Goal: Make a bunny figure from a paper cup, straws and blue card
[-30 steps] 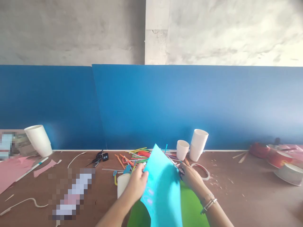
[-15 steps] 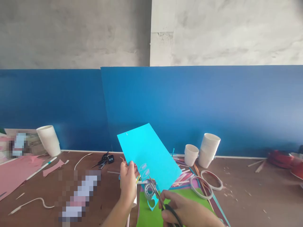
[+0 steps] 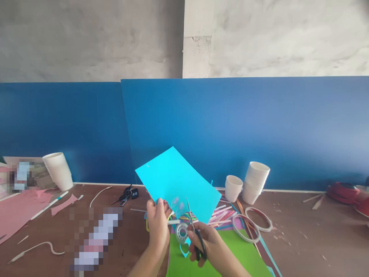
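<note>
My left hand [image 3: 158, 221] pinches the lower left edge of a bright blue sheet of paper [image 3: 175, 177], thumb on top. The sheet is held tilted above the table, with small oval outlines drawn near its lower edge and a cut-out notch there. In my right hand [image 3: 206, 240] is a pair of scissors [image 3: 198, 244] with black handles, blades pointing up at the sheet's lower edge beside the outlines. Below the sheet lie a roll of clear tape [image 3: 182, 232] and a blue paper scrap [image 3: 185, 249] on green paper [image 3: 227, 254].
Paper cups [image 3: 255, 182] stand stacked at the back right, near a single cup [image 3: 233, 188]. Two white tape rings [image 3: 246, 228] lie in front. Keys [image 3: 128, 195] and a tilted cup stack [image 3: 58, 171] are leftward. A blue partition [image 3: 230, 130] borders the brown table [image 3: 311, 238].
The blue sheet has turned counterclockwise and its upper corner has shifted left. My right hand has turned the scissors more upright, their tip now higher.
</note>
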The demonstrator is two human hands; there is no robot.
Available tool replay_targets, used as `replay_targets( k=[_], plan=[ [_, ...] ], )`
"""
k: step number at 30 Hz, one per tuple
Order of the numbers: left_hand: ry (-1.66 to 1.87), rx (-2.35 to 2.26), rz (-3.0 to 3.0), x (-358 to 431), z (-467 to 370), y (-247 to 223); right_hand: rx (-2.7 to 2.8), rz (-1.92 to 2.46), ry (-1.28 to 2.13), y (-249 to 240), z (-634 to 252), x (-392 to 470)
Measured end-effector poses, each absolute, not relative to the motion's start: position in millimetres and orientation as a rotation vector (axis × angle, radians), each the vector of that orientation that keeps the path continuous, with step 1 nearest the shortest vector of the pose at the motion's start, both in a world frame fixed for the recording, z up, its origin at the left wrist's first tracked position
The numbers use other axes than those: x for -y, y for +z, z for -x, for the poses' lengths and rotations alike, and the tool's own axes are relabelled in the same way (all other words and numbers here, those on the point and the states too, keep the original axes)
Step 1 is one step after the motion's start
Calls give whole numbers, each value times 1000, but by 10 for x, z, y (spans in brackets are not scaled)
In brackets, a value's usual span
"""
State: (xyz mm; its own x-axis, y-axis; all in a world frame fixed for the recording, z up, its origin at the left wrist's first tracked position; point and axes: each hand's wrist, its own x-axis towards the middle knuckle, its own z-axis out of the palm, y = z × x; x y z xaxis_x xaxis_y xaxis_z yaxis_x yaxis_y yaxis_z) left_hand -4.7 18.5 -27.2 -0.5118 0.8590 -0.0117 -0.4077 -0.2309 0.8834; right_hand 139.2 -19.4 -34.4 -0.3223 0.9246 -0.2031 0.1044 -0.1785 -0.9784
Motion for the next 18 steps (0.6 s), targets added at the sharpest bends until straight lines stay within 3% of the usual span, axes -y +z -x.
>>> replay_targets(
  k=[18],
  plan=[
    [1904,-949,-580,-92,-48,-206,1363,1133,1406,-520,-1280,206]
  ],
)
